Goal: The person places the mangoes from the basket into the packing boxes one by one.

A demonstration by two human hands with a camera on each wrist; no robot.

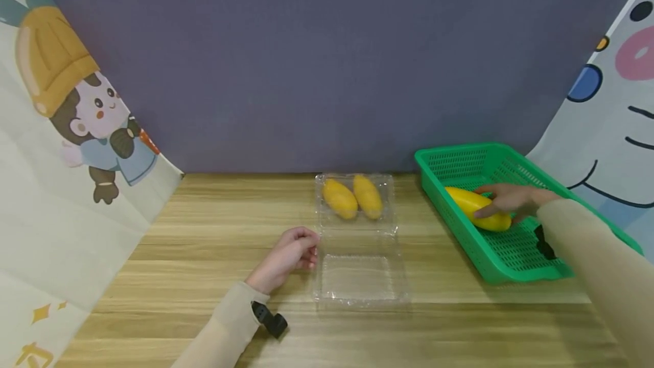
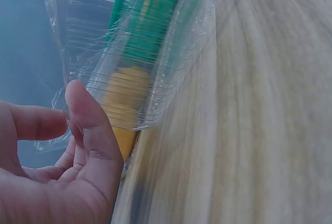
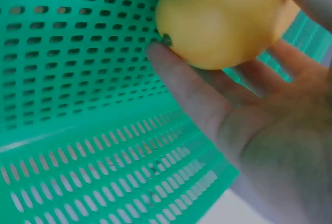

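Observation:
A clear plastic clamshell box (image 1: 363, 277) lies opened out on the table, and two yellow mangoes (image 1: 368, 196) sit side by side in its far half. At the box's left edge is my left hand (image 1: 286, 257), pinching the thin plastic between thumb and index finger, as the left wrist view shows. Over on the right, my right hand (image 1: 511, 200) reaches into a green basket (image 1: 490, 271). Its fingers and thumb curl round a large, long yellow fruit (image 3: 218, 22), with the dark stem end visible in the right wrist view. Part of this fruit is hidden by the hand.
The wood-grain table (image 1: 214, 231) meets a dark grey upright panel (image 1: 306, 61) at the back. Cartoon-printed cloths hang at the left (image 1: 51, 197) and right. The basket's slotted walls rise around the right hand.

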